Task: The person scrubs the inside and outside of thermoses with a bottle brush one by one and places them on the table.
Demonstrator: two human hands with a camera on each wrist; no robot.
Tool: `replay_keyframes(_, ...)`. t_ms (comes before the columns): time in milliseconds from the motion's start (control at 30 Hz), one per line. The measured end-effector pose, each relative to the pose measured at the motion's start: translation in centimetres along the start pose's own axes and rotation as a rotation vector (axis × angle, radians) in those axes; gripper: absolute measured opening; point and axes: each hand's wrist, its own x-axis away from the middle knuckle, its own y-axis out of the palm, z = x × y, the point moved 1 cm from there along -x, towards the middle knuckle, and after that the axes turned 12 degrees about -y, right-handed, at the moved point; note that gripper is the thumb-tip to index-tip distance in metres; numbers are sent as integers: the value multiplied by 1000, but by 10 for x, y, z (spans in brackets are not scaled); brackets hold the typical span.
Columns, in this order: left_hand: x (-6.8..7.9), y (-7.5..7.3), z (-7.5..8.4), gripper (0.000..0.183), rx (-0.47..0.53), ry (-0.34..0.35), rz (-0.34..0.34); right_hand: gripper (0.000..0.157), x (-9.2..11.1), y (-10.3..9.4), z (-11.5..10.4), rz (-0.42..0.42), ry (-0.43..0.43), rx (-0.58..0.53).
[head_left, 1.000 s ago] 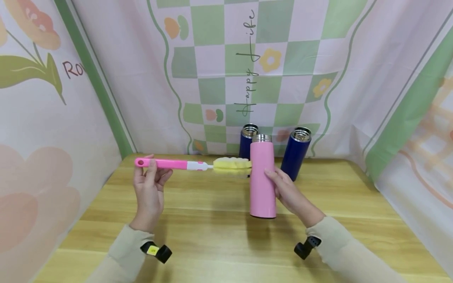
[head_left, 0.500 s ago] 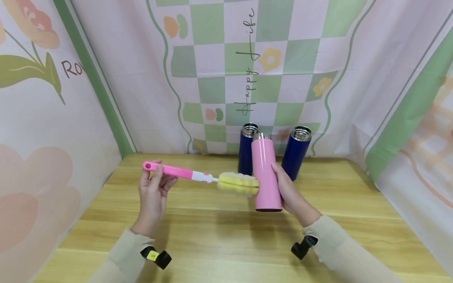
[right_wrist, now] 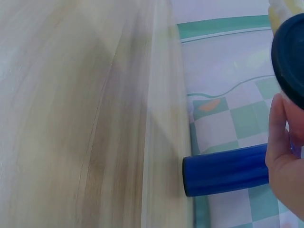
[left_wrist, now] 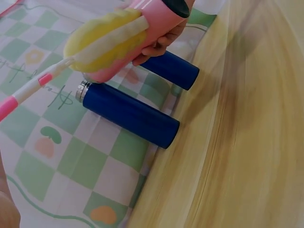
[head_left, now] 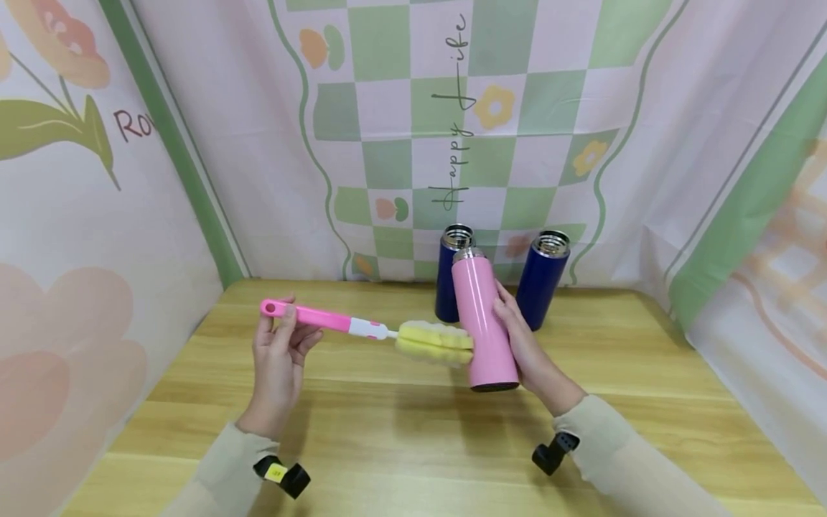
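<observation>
My left hand [head_left: 278, 366] pinches the pink handle of a bottle brush [head_left: 323, 318] between thumb and fingers, near its holed end. The brush points right, and its yellow-and-white sponge head [left_wrist: 104, 40] lies against the side of a pink thermos bottle [head_left: 484, 323]. My right hand [head_left: 526, 345] grips that bottle from its right side and holds it up, tilted, with the steel mouth toward the back. Its dark base [right_wrist: 292, 59] shows in the right wrist view. In the head view the sponge's tip overlaps the bottle's left side.
Two lidless navy bottles stand at the back of the wooden table [head_left: 362, 431]: one navy bottle [head_left: 447, 280] partly behind the pink one, the other navy bottle [head_left: 543, 280] just beyond my right hand. A patterned curtain [head_left: 388, 108] hangs behind the table.
The brush has come slightly right and down, its head end dipping lower. The pink bottle has tilted, its mouth leaning left and its base swinging right. The navy bottles stay put.
</observation>
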Motion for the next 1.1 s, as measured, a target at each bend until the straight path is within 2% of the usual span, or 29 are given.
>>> replay_keyframes(233,4,-2,-2,16,-9,-18,-23,77,3,-4,0,-19,-16,-68)
replay_keyframes(433,7,-2,-4,17,-49,-16,-75,72,0,-6,-4,1,-42,-4)
replay_keyframes(633,7,0,-6,17,-64,-22,-56,68,1,-8,-5,6,-46,29)
replay_keyframes(867,5,2,-5,13,-28,-27,-33,65,4,-6,-4,-19,20,2)
replay_keyframes(1100,0,9,-3,20,-37,-5,-16,66,5,-6,-5,-59,59,-8)
